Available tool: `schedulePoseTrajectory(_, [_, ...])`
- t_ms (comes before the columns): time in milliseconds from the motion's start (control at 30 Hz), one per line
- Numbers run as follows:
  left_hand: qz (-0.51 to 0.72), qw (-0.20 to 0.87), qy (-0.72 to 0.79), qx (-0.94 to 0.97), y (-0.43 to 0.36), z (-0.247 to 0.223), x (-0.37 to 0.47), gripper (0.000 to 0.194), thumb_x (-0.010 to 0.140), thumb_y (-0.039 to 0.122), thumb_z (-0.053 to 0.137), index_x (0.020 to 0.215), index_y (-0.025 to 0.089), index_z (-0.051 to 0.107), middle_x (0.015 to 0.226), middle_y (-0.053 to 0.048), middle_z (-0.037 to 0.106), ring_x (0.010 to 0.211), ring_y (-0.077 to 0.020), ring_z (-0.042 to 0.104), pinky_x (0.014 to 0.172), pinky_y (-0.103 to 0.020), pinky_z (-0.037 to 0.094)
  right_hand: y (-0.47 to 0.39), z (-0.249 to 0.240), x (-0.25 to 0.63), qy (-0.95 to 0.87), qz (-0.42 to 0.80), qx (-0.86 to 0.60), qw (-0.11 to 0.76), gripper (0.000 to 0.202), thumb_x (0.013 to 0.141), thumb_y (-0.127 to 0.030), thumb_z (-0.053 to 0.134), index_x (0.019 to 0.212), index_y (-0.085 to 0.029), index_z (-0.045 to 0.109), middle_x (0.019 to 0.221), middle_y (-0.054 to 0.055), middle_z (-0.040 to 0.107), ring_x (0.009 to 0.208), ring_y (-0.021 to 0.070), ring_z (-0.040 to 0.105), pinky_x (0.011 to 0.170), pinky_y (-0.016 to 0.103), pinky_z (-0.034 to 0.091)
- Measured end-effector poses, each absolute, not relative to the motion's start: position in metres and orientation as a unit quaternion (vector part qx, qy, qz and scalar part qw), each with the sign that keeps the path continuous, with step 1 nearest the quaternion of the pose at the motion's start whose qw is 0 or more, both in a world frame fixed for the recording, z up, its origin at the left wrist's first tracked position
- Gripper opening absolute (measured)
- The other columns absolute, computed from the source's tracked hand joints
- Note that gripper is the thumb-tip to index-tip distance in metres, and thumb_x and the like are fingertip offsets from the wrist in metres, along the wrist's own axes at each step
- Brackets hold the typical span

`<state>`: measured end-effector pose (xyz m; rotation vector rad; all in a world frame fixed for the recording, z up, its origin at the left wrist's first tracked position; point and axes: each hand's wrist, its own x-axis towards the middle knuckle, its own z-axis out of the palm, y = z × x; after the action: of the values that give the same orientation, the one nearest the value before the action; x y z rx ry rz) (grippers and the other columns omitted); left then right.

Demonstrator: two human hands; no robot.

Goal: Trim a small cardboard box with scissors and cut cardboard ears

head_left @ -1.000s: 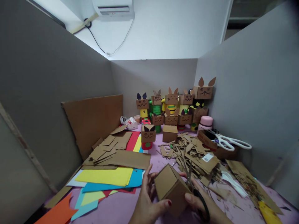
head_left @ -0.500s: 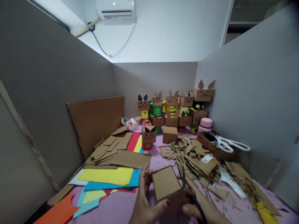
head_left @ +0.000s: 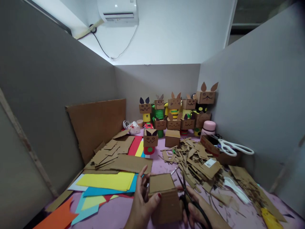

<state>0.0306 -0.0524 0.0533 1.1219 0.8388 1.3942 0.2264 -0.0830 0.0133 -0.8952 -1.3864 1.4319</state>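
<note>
A small brown cardboard box [head_left: 165,203] is at the bottom centre, its lighter top panel facing up and one side facing me. My left hand [head_left: 145,202] grips its left side, the thumb with a red nail pressed on the near face. My right hand [head_left: 196,206] holds black scissors [head_left: 184,192] by the handles at the box's right side. Their blades point up and away and are parted. Some right fingers lie close to the box; whether they touch it is unclear.
Cardboard figures with eared box heads [head_left: 173,103] stand at the back beside a plain box [head_left: 172,138]. Cardboard scraps [head_left: 193,156] lie right of centre, near white scissors [head_left: 234,148]. Coloured paper [head_left: 105,180] and cardboard sheets [head_left: 131,163] cover the left. Grey partitions flank the table.
The box has turned and tipped, so its near side shows more, and it has moved slightly left. The scissor blades have spread apart, and the right hand has drawn back from the box's top edge.
</note>
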Motion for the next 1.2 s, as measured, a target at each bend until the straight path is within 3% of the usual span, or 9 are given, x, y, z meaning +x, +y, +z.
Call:
schedulePoseTrajectory(167, [0.564,0.568,0.378,0.464,-0.050,0.058,0.027,0.083,0.060,0.045,0.076,0.130,0.024,0.037,0.116,-0.009,0.059,0.110,-0.0281,0.057,0.088,-0.033,0.049,-0.079,0.017,0.227,-0.538,0.564,-0.400,0.482,0.071,0.068,-0.067,0.065,0.117,-0.020,0.044,0.080,0.004,0.061,0.059,0.0122,0.055,0.043,0.018,0.038])
schedulePoseTrajectory(367, [0.546,0.597,0.328,0.488,-0.052,0.053,0.028,0.081,0.060,0.044,0.077,0.128,0.028,0.037,0.114,-0.006,0.055,0.110,-0.0286,0.056,0.085,-0.032,0.049,-0.081,0.016,0.224,-0.519,0.550,-0.405,0.514,0.074,0.060,-0.062,0.075,0.118,-0.024,0.049,0.082,0.001,0.057,0.062,0.0127,0.053,0.046,0.020,0.038])
schedulePoseTrajectory(467, [0.534,0.586,0.314,0.523,-0.051,0.047,0.028,0.080,0.058,0.044,0.079,0.126,0.029,0.039,0.111,-0.005,0.054,0.106,-0.0263,0.057,0.086,-0.031,0.048,-0.083,0.015,0.223,-0.517,0.531,-0.408,0.533,0.087,0.052,-0.062,0.079,0.124,-0.024,0.048,0.087,0.002,0.058,0.074,0.0171,0.056,0.060,0.024,0.044])
schedulePoseTrajectory(567, [0.504,0.581,0.290,0.570,-0.049,0.042,0.026,0.080,0.059,0.046,0.079,0.125,0.033,0.037,0.116,-0.004,0.052,0.109,-0.0253,0.055,0.089,-0.030,0.046,-0.085,0.019,0.221,-0.507,0.550,-0.390,0.537,0.106,0.042,-0.061,0.083,0.132,-0.025,0.040,0.106,0.008,0.059,0.096,0.0261,0.057,0.079,0.032,0.046])
schedulePoseTrajectory(667, [0.477,0.584,0.270,0.598,-0.049,0.038,0.024,0.079,0.062,0.050,0.077,0.126,0.034,0.034,0.121,-0.004,0.048,0.111,-0.0252,0.053,0.091,-0.031,0.045,-0.086,0.024,0.220,-0.509,0.614,-0.314,0.515,0.108,0.046,-0.056,0.085,0.136,-0.025,0.034,0.120,0.012,0.055,0.107,0.0305,0.056,0.091,0.039,0.043])
schedulePoseTrajectory(800, [0.476,0.582,0.260,0.605,-0.050,0.031,0.026,0.085,0.060,0.052,0.077,0.129,0.033,0.030,0.123,-0.006,0.045,0.111,-0.0264,0.051,0.091,-0.034,0.044,-0.084,0.024,0.220,-0.525,0.619,-0.304,0.499,0.104,0.048,-0.044,0.088,0.134,-0.024,0.033,0.126,0.014,0.053,0.112,0.0304,0.055,0.094,0.039,0.041])
schedulePoseTrajectory(1200, [0.462,0.517,0.268,0.669,-0.046,0.022,0.025,0.088,0.063,0.064,0.067,0.133,0.032,0.022,0.129,-0.010,0.040,0.118,-0.0307,0.047,0.092,-0.037,0.044,-0.082,0.026,0.221,-0.530,0.601,-0.346,0.487,0.110,0.040,-0.044,0.090,0.131,-0.020,0.034,0.128,0.017,0.051,0.112,0.0313,0.053,0.096,0.039,0.039])
